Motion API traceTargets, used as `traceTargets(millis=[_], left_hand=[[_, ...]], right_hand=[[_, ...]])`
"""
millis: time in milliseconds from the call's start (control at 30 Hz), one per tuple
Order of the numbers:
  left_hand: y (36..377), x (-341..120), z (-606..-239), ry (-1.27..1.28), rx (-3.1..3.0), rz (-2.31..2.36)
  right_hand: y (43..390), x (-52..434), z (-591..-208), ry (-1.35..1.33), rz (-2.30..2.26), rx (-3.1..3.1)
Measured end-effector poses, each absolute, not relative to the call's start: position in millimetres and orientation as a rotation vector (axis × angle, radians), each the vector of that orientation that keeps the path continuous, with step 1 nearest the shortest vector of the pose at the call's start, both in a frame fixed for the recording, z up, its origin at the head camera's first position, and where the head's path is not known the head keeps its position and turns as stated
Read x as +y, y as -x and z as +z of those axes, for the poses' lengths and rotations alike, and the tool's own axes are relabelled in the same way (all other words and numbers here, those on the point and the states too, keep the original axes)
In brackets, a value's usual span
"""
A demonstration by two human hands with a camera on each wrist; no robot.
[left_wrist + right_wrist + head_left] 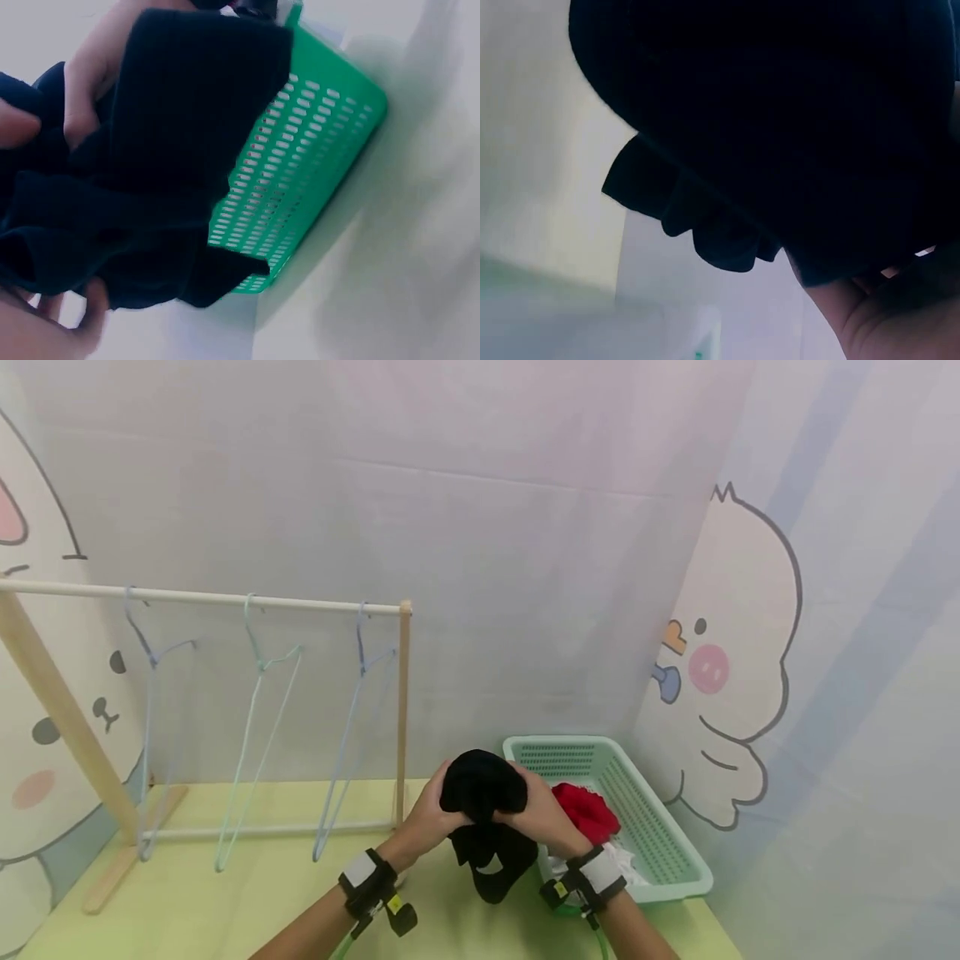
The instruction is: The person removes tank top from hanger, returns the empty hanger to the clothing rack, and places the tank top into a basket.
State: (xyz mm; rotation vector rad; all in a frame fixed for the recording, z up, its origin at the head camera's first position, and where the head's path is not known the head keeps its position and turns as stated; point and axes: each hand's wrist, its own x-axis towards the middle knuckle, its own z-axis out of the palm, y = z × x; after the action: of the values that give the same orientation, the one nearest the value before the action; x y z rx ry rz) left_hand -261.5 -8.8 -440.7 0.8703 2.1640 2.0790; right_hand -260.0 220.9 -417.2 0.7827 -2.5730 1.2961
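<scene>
A bunched black cloth garment (483, 785) hangs between the two hands above the table, left of the basket. My left hand (431, 818) grips its left side, thumb on the near face. On the opposite side my right hand (547, 817) grips it too, the thumb also toward me. Below the hands a loose part with a curved edge droops down. In the left wrist view the dark cloth (195, 97) falls in folds and covers part of the fingers. Dark fabric (772, 127) fills most of the right wrist view. What kind of garment it is cannot be told.
A light green basket (663, 827) stands at the right, holding a red cloth (587, 812) and a white cloth (618, 860). Left on the yellow table (262, 902) is a rack (315, 603) with several thin wire hangers (251, 739). A printed curtain (480, 527) lies behind.
</scene>
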Motion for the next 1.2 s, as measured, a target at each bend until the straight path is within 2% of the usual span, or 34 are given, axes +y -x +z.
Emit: traceTargets(millis=[367, 900, 1200], left_hand=[[275.7, 13.1, -432.5, -1.041, 2.309, 1.870], [306.6, 80.9, -409.2, -1.159, 2.246, 1.837], [316.2, 143.3, -401.1, -1.242, 2.242, 1.758]], right_hand=[[262.4, 245.9, -406.3, -0.713, 1.311, -2.534], [280.0, 302.7, -391.2, -0.743, 1.074, -2.374], [257.4, 354.2, -375.4, -0.457, 1.061, -2.481]])
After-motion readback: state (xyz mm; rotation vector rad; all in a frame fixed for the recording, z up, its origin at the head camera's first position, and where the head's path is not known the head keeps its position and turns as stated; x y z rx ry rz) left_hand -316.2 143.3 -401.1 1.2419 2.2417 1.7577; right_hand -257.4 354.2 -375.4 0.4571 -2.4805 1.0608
